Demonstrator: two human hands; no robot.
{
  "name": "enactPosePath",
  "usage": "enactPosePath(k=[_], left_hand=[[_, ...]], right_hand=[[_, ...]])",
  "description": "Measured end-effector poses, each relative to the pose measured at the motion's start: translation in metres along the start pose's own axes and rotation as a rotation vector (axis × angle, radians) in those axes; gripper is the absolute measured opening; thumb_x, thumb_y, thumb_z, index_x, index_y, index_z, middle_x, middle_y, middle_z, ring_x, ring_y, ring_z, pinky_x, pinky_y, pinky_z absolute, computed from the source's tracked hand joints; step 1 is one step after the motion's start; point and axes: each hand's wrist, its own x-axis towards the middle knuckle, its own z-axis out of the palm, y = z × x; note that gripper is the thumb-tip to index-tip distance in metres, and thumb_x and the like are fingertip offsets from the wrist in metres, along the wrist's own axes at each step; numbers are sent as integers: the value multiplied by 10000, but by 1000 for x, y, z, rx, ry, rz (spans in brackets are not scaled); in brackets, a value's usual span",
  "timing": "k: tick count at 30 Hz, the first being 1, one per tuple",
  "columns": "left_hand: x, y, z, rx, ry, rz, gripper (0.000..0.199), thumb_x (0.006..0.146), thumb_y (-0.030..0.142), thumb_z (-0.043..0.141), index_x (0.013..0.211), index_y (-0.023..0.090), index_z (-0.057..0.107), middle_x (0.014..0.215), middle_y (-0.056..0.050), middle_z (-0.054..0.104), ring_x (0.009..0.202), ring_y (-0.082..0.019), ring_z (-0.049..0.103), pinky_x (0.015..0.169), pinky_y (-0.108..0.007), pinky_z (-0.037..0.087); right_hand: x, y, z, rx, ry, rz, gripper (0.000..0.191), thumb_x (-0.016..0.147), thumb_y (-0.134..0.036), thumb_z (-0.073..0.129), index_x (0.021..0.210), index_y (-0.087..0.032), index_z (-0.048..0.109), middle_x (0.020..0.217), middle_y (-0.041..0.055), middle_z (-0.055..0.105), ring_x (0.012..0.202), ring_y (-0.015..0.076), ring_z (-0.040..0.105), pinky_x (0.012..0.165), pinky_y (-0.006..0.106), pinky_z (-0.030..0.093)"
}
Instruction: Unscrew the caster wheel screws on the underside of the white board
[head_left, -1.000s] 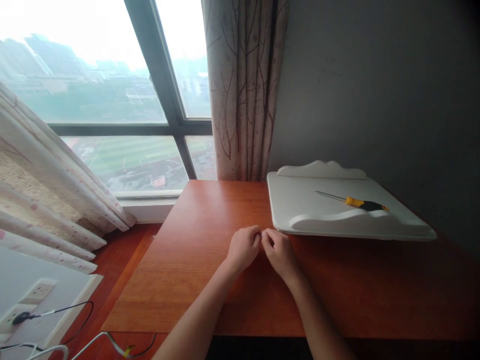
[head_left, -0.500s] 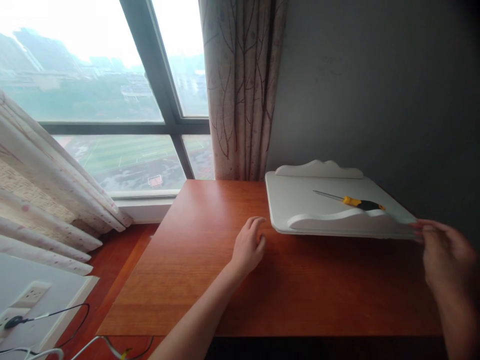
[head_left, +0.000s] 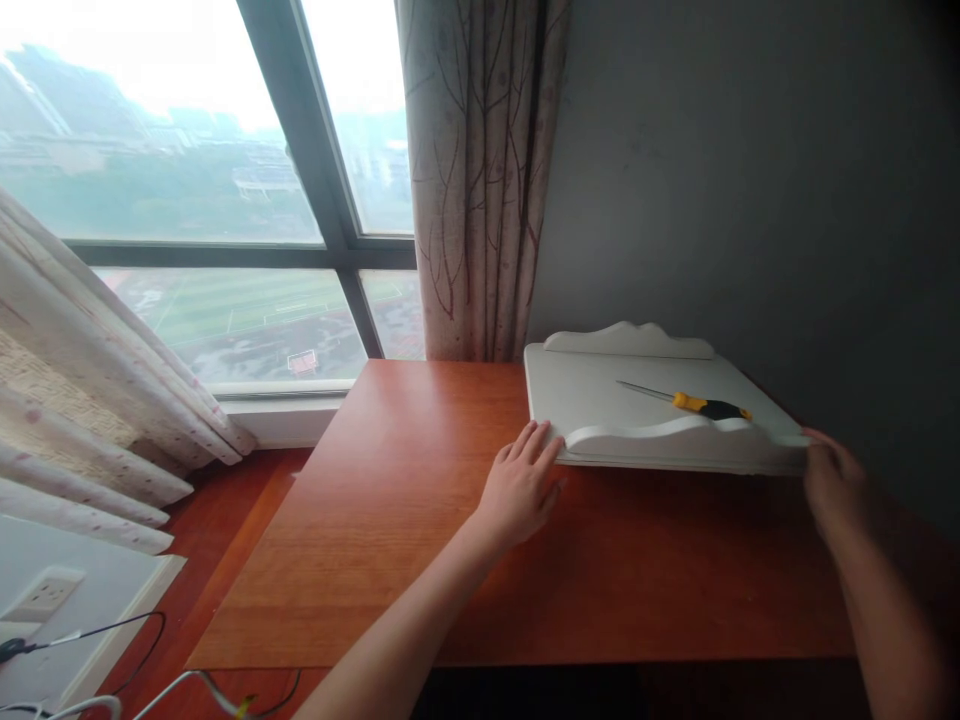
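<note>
A white board [head_left: 592,390] with two wavy-edged rails lies on the wooden tabletop, close to the wall. On its upper face rests a screwdriver [head_left: 709,406] with a yellow and black handle, its shaft pointing left. My left hand [head_left: 523,485] touches the board's near left corner, fingers spread over the edge and thumb apart below. At the near right corner, my right hand [head_left: 836,485] has its fingers closed around the board's edge; some of them are blurred and in shadow.
The reddish-brown table [head_left: 360,520] reaches toward a window [head_left: 225,320]. A patterned curtain [head_left: 480,180] hangs behind the table, beside a grey wall [head_left: 720,160]. At lower left are a wall socket [head_left: 49,595] and cables [head_left: 176,685] near the table's front edge.
My left hand has moved right and forward onto the board's corner, its fingers spreading. My right hand has come in closer around the right edge. The view has shifted slightly.
</note>
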Motion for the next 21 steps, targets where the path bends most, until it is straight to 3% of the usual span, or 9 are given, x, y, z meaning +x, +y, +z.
enactPosePath(k=[4,11,16,21], left_hand=[[0,-9,-7,25,16,-22,531,943,229,543,1467,220,457,1623,-128,373,1532,-310,285,1174,-502,397],[-18,-16,-22,46,21,-33,547,896,110,527,1427,239,498,1592,-95,434,1514,-285,336,1161,-482,433],[-45,-25,-36,64,102,-60,400,1002,224,453,1388,229,559,1554,-78,495,1485,-275,398,1172,-461,440],[-81,-42,-49,60,245,-167,377,1027,314,453,1364,242,605,1508,-64,552,1445,-265,462,1149,-446,477]], right_hand=[[-6,-7,-9,36,-136,93,515,856,-353,405,1183,-130,735,1153,227,719,953,281,663,735,393,445],[-29,-24,-22,25,-210,154,523,899,-399,403,1253,-170,711,1251,242,684,1106,360,644,826,465,444],[-61,-47,-37,32,-243,122,511,915,-470,420,1261,-225,706,1276,172,695,1141,353,647,903,459,466],[-103,-87,-49,103,-252,35,573,932,-551,392,1273,-207,699,1277,137,704,1184,359,649,947,477,501]])
